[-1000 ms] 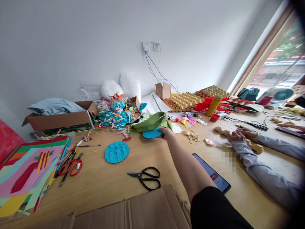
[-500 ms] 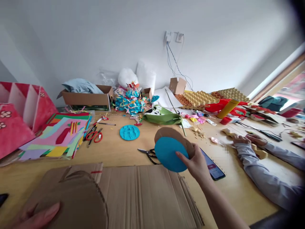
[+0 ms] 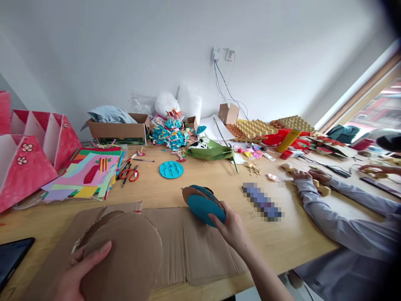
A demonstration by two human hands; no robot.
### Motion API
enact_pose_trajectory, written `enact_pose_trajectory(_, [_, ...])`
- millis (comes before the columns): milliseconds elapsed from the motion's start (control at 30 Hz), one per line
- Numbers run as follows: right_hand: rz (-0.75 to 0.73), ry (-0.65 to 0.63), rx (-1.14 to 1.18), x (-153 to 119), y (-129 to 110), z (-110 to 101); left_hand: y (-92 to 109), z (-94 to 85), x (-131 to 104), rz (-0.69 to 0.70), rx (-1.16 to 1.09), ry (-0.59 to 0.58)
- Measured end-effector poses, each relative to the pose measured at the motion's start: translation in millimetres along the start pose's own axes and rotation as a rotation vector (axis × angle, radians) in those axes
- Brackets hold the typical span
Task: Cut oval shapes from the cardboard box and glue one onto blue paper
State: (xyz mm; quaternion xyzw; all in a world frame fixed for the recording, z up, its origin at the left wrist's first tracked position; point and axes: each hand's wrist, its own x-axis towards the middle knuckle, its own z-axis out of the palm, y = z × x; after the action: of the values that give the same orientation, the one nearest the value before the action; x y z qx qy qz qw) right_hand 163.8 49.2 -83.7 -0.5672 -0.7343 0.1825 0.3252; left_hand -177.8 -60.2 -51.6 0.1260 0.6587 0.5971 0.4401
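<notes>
Where the left hand (image 3: 78, 269) clasps it, round cardboard (image 3: 130, 251) looks smooth.

The bottom edge crops the large round brown cardboard disc (image 3: 131, 255); the left edge, a flat black-screened device (image 3: 14, 259). Round blue-and-brown cardboard discs (image 3: 203, 209) hide fingers of the right hand (image 3: 232, 225). Pixelation obscures 1 bluish oblong (image 3: 262, 202) on the light-wood tabletop (image 3: 159, 194).

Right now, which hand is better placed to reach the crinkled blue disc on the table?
Probably the right hand: it is nearer that crinkled blue disc. The left hand sits farther back, gripping round cardboard. The right grips stacked discs, however.
</notes>
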Motion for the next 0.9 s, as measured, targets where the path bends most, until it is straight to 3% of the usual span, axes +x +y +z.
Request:
enact_pose_trajectory(100, [-0.056, 0.081, 0.053, -9.6, -2.8, 4.8, -5.8, 6.1, -1.1, -0.155, -0.007, -0.152])
enact_pose_trajectory(267, [-0.313, 0.161, 0.023, -25.2, -7.4, 7.1, -9.4, 14.1, -6.6, 0.086, 0.257, -0.423])
enact_pose_trajectory(433, [-0.431, 0.263, -0.094, -36.5, -1.2, 9.9, -19.4, 17.0, 0.7, 0.180, 0.277, -0.533])
enact_pose_trajectory(533, [-0.442, 0.321, -0.074, -43.0, 1.1, 10.0, -26.7, 26.8, 4.9, 0.195, 0.222, -0.541])
enact_pose_trajectory(600, [-0.320, 0.426, 0.044, -47.3, -1.2, 8.1, -33.3, 41.9, 6.6, 0.151, 0.146, -0.490])
enact_pose_trajectory(700, [0.166, 0.638, 0.301, -53.2, -8.3, 0.3, -46.8, 73.0, 10.4, 0.023, 0.041, -0.477])
enact_pose_trajectory(767, [0.462, 0.691, 0.525, -57.1, -11.8, -7.2, -56.8, 91.8, 14.3, -0.053, 0.030, -0.527])
enact_pose_trajectory(900, [0.691, 0.707, 0.946, -66.8, -8.1, -17.3, -72.8, 108.4, 20.0, -0.060, 0.054, -0.536])
